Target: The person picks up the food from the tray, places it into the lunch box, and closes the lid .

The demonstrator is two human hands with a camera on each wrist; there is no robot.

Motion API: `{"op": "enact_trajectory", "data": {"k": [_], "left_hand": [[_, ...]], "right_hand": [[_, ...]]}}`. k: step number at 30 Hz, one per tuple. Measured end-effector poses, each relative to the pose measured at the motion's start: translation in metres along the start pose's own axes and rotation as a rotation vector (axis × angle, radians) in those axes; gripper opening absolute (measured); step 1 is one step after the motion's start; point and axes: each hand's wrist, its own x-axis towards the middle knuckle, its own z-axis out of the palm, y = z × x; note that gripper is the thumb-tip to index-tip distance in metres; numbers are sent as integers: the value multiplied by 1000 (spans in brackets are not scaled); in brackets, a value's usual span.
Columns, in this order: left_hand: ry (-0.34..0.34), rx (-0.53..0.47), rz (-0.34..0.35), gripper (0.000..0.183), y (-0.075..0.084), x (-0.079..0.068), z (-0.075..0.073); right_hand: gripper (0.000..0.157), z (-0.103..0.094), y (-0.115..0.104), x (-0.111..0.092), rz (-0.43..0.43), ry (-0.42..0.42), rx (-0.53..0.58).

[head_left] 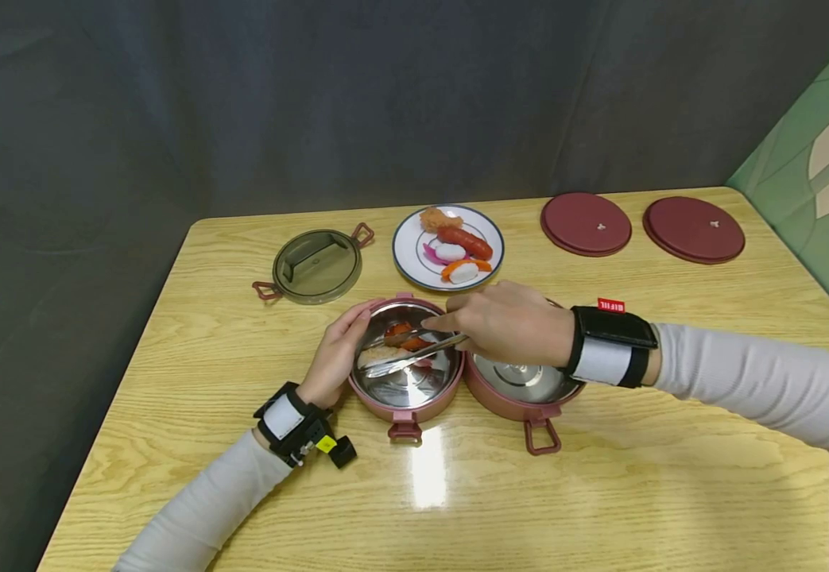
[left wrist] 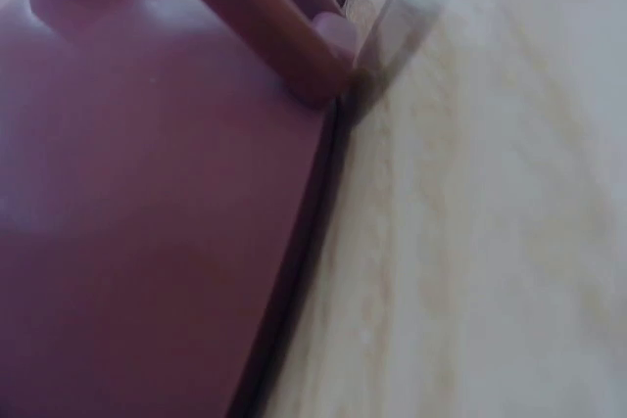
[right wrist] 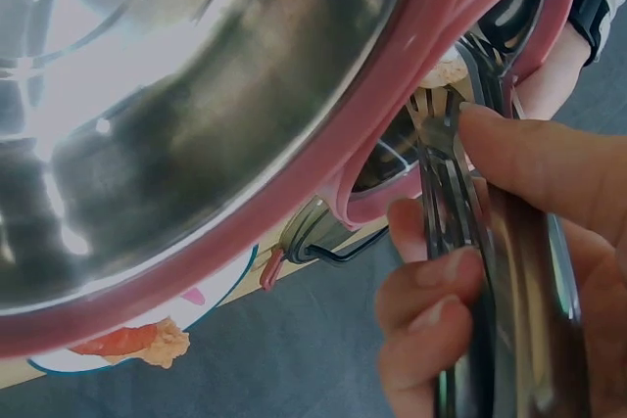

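My right hand (head_left: 507, 322) grips metal tongs (head_left: 417, 353) with fork-like ends, seen close in the right wrist view. The two tong arms reach into the left pink bowl (head_left: 424, 411), which has a shiny steel inside. A tan piece of food (head_left: 381, 357) and an orange-red piece (head_left: 410, 340) lie in it beside the tong tips. My left hand (head_left: 338, 349) holds this bowl at its left side, fingers along the rim. A second pink bowl (head_left: 510, 409) stands against it on the right, partly hidden under my right hand and wrist.
Behind the bowls sits a white plate (head_left: 404, 258) with a sausage (head_left: 466, 241), a breaded piece (head_left: 439, 219) and two sushi-like pieces. A translucent green lid (head_left: 317, 266) lies at left. Two dark red lids (head_left: 586, 225) lie at back right. Pink handles stick out in front of both bowls.
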Motion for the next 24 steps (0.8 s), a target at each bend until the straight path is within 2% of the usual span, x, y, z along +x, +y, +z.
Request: {"op": "enact_trajectory", "data": {"k": [7, 17, 24], "left_hand": [[-12, -13, 6, 40, 0, 0, 1], [-18, -6, -7, 39, 1, 0, 1], [-21, 5, -7, 40, 1, 0, 0]], "right_hand": [[45, 2, -1, -1, 7, 23, -15], [45, 11, -2, -5, -49, 124, -154], [45, 14, -2, -5, -54, 133, -152]]}}
